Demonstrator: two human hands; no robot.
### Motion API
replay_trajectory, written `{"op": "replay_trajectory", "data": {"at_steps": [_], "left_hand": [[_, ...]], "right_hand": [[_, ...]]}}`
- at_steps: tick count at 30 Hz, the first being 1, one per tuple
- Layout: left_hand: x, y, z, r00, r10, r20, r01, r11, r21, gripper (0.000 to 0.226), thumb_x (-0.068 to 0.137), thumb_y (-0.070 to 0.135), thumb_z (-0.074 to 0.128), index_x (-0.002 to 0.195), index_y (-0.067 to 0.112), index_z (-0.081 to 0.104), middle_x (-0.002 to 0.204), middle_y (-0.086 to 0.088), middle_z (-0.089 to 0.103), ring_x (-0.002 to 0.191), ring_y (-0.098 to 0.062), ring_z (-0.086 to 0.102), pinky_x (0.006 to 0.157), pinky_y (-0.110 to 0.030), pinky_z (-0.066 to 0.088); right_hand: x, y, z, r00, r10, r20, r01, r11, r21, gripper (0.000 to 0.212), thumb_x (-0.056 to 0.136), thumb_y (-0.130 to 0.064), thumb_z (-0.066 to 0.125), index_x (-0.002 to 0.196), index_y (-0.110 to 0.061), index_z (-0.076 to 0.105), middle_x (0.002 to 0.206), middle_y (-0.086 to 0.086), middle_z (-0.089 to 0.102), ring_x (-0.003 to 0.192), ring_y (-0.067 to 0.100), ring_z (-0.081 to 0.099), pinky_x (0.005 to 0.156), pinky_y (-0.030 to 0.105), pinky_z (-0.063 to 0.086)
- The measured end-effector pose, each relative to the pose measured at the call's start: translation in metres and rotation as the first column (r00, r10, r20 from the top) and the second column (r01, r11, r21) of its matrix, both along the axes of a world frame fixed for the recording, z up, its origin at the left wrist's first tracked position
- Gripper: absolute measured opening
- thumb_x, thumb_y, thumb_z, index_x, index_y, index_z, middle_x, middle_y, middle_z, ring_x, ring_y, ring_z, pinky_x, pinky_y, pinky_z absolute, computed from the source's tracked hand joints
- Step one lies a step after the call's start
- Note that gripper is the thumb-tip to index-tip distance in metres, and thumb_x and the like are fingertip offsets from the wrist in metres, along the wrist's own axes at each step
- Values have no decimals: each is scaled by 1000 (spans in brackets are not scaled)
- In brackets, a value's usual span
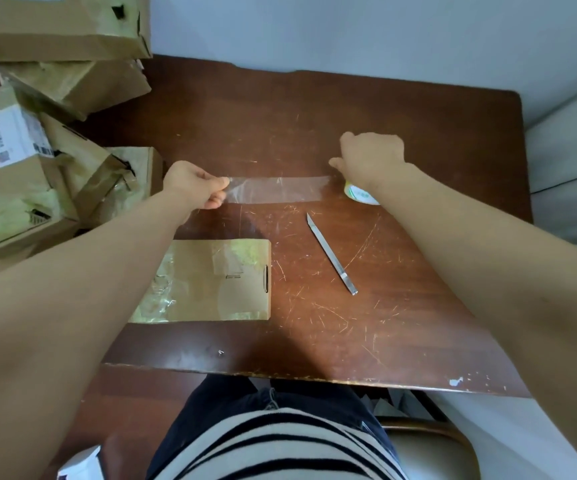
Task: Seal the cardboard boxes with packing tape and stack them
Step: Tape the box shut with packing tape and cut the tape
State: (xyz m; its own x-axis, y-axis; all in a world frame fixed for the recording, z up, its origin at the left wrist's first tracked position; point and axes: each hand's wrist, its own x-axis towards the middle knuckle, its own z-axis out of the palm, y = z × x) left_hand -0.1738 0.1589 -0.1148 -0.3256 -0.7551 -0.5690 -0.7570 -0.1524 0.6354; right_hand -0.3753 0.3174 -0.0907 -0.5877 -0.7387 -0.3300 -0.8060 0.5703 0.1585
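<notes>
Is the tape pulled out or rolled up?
Pulled out: a strip stretches from the left hand to the roll under the right hand.

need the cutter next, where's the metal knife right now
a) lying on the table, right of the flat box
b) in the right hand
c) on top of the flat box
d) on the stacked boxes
a: the knife lies on the table, apart from the flat box; the left hand pinches the tape strip and the right hand holds the roll.
</notes>
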Motion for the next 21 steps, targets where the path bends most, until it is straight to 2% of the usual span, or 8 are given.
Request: {"op": "replay_trajectory", "data": {"at_steps": [3,6,8,9,12,15,18,21], "left_hand": [[-1,2,-3,1000,30,6,-30,999,16,14,86,17,69,91,5,64,88,-12,68,74,-15,66,60,-20,56],[-1,1,-5,998,69,-1,-69,996,60,11,87,14,66,90,5,61,89,-14,68,70,-14,66,58,-19,57],[-1,-1,-6,995,101,-13,-99,990,97,13,87,13,66,94,3,61,91,-16,67,67,-14,65,59,-21,58],[-1,-2,-5,994,109,-16,-107,989,104,13,87,13,66,95,4,60,91,-15,67,68,-15,65,60,-22,58],[-1,-3,-4,993,116,-9,-115,988,103,14,88,16,65,98,9,58,89,-10,65,77,-16,68,64,-24,57],[-1,-2,-2,992,126,-11,-124,986,109,11,89,17,63,95,11,56,85,-8,63,77,-16,68,64,-23,57],[-1,-1,1,992,118,-45,-110,983,145,13,88,14,63,96,9,53,80,-9,63,69,-15,66,55,-20,56],[1,-5,0,992,108,-64,-96,980,173,20,86,11,65,101,7,52,85,-15,64,65,-16,64,60,-22,58]], "right_hand": [[18,-2,4,987,133,-91,-144,981,-127,39,103,-34,33,120,-6,53,122,14,54,115,32,48,89,40,38],[59,6,-3,941,316,120,-274,922,-273,28,98,-15,39,122,-5,50,126,14,48,118,33,43,84,43,42],[87,13,-17,900,214,380,-147,969,-198,43,102,-20,33,142,-4,33,148,15,32,136,31,29,103,42,36],[95,15,-27,887,104,450,-65,993,-101,51,104,-27,26,149,-3,19,157,14,16,145,28,15,113,40,25],[104,15,-53,910,-49,413,30,998,53,61,104,-37,16,151,-4,-4,159,13,-13,147,22,-12,120,36,4],[104,14,-51,896,-37,442,61,997,-39,56,105,-33,19,152,-4,6,160,10,-4,148,21,-4,120,33,8],[106,33,-39,883,-122,452,257,933,-251,46,103,-31,36,143,-11,36,151,7,31,138,22,26,110,34,30],[122,63,-35,870,-303,389,387,909,-158,57,93,-39,56,140,-13,37,139,8,39,128,25,35,101,35,38]]}}
